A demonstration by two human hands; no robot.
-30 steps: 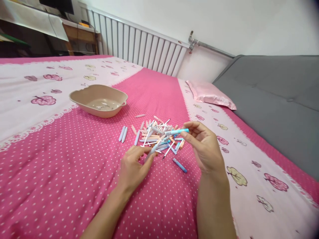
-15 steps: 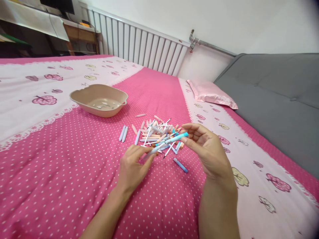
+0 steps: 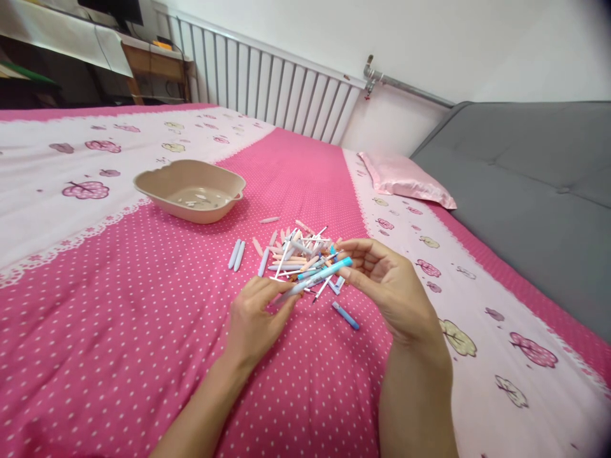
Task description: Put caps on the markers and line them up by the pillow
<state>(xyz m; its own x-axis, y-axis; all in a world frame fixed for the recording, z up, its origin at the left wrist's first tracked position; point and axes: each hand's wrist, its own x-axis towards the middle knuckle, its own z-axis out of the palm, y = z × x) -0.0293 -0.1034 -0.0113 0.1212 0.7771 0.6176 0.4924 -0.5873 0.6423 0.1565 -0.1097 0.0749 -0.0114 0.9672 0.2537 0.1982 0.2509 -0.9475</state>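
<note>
My left hand (image 3: pixel 258 318) pinches a pale grey-blue pen barrel (image 3: pixel 289 292) between thumb and fingers, tilted up to the right. My right hand (image 3: pixel 389 286) pinches a bright blue pen part (image 3: pixel 338 268) by its far end. The two pieces lie in one line and their inner ends meet or overlap; whether they are joined I cannot tell. Beneath and behind them is a loose pile of pen parts (image 3: pixel 291 259), with pastel barrels and thin white refills. A blue pen cap (image 3: pixel 345 315) lies alone in front of the pile.
Two lilac barrels (image 3: pixel 236 256) lie left of the pile. A beige basin (image 3: pixel 191 213) with a few small pale pieces inside stands farther back on the pink dotted bedspread (image 3: pixel 157 305). A pink pillow (image 3: pixel 405 178) rests near the grey headboard (image 3: pixel 525 165); a radiator (image 3: pixel 267 79) lines the wall.
My right hand has moved a little left and down with the blue part, bringing it into line with the pale barrel. My left hand has stayed in place.
</note>
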